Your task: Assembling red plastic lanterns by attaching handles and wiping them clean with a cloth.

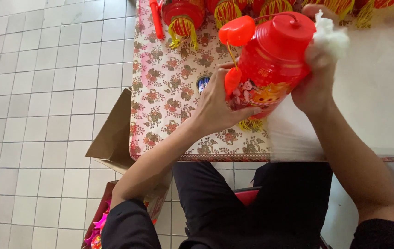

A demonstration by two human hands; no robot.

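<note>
Red plastic shines on the lantern (270,60) that the person holds up over the tabletop (169,92). The left hand (222,106) wraps around the bottom of the lantern, with the thumb under it. A small red heart shape (237,30) and a red drop shape (232,81) hang from the lantern just above this hand. Yellow tassels (250,124) hang down below the lantern. The right hand (316,78) grips the other side of the lantern and also pinches a white cloth (331,38) against it. The tabletop has a flowery cover. More red lanterns with yellow fringe (183,20) sit at the far end of the tabletop. A brown cardboard box (114,138) stands on the white tiled floor (35,115), beside the tabletop.
</note>
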